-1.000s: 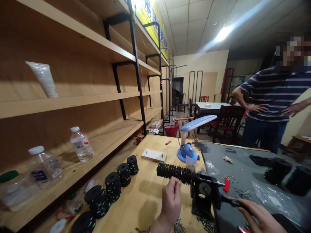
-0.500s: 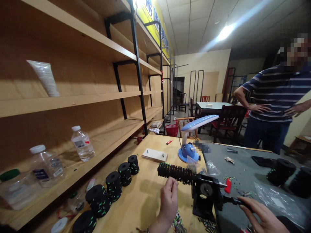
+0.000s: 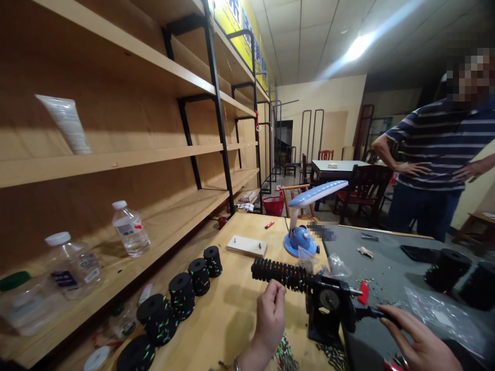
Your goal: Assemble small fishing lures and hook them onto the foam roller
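A black hand-cranked winder [image 3: 328, 304] stands at the near table edge. From its left side sticks out a ridged black foam roll [image 3: 279, 273], dotted with small coloured bits. My left hand [image 3: 270, 312] is just below the roll, thumb and fingers pinched together; whatever is between them is too small to make out. On the winder's right, my right hand [image 3: 417, 335] grips the dark crank handle [image 3: 376, 312]. Small colourful pieces [image 3: 285, 353] lie heaped beside my left wrist, and metallic ones [image 3: 333, 355] lie under the winder.
Several black foam spools [image 3: 181, 294] line the table's left side. Behind the winder are a blue lamp [image 3: 299, 239] and a white board with two pegs [image 3: 246, 246]. Plastic bags [image 3: 444, 319] and more spools lie right. Shelves hold bottles [image 3: 131, 229]. A person [image 3: 436, 149] stands beyond.
The ridged roll's coloured bits sit differently, and the crank handle has shifted slightly. My right hand has moved a little with it; my left hand stays pinched below the roll.
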Demonstrator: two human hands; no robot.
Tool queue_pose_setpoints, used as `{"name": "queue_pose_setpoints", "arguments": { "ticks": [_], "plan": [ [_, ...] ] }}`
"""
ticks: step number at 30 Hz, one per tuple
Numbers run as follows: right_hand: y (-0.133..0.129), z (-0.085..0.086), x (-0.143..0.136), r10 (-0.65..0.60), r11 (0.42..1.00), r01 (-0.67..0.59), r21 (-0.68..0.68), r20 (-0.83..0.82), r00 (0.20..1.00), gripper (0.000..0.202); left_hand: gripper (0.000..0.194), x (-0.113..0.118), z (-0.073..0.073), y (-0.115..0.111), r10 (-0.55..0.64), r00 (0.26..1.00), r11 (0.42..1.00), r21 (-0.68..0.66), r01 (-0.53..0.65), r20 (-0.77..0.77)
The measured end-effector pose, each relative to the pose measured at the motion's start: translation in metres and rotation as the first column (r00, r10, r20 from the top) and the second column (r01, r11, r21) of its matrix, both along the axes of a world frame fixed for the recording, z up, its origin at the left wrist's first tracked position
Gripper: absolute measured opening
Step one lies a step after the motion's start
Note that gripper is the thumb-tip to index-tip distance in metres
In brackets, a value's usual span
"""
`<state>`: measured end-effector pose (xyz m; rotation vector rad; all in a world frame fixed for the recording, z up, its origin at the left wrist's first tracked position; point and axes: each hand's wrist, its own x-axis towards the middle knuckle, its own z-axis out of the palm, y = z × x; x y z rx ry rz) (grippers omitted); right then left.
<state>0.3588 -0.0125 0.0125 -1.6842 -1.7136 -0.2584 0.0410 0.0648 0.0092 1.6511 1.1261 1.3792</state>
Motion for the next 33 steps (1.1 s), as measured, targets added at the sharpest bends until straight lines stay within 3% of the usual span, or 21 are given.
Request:
{"name": "queue_pose_setpoints", "arguments": {
  "ticks": [11,17,26,33],
  "plan": [
    [-0.001,-0.001,-0.004,-0.030,0.999,0.030,0.016,-0.007,1.000,0.042,0.028,-0.001,-0.004,0.000,-0.031,0.999,0.999,-0.003,0.031,0.023],
    [-0.003,0.001,-0.008,-0.030,0.999,0.030,0.020,-0.014,0.999,0.044,0.029,-0.004,0.002,0.002,-0.050,0.999,0.999,-0.001,0.050,0.000],
    [-0.001,-0.015,-0.006,-0.092,0.994,0.094,0.048,-0.041,0.995,0.048,0.027,-0.009,0.008,0.003,-0.068,0.995,0.997,0.029,0.070,-0.067],
    [-0.010,-0.002,-0.029,-0.164,0.984,0.163,0.069,0.016,0.986,0.049,0.023,-0.015,0.012,0.004,-0.102,0.989,0.995,-0.012,0.102,-0.108]
  ]
}}
